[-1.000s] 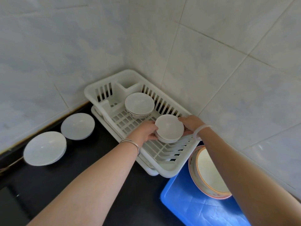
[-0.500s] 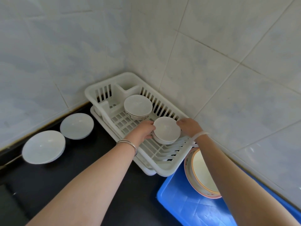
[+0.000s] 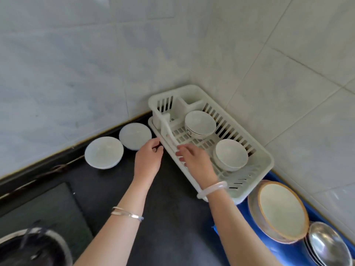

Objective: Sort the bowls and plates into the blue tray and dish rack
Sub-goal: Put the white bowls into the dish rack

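The white dish rack (image 3: 266, 160) sits in the wall corner and holds two white bowls, one at the back (image 3: 199, 122) and one nearer (image 3: 230, 154). Two more white bowls (image 3: 103, 152) (image 3: 134, 135) rest on the dark counter to its left. My left hand (image 3: 148, 156) hovers empty beside the rack's left rim, close to the nearer counter bowl. My right hand (image 3: 194, 160) is over the rack's front rim, fingers apart, holding nothing. At the lower right, the blue tray (image 3: 247, 214) carries an orange-rimmed plate (image 3: 280, 210) and a metal plate (image 3: 328, 246).
Tiled walls close in behind and to the right of the rack. A dark cooktop panel (image 3: 44, 210) lies at the lower left with a metal pot (image 3: 32, 248) at the frame's corner. Bare dark counter (image 3: 172, 217) spreads between my arms.
Both hands have let go of the nearer bowl, which now sits in the rack. Both hands drew back leftward, the left toward the counter bowls. The view swung left and pulled back.
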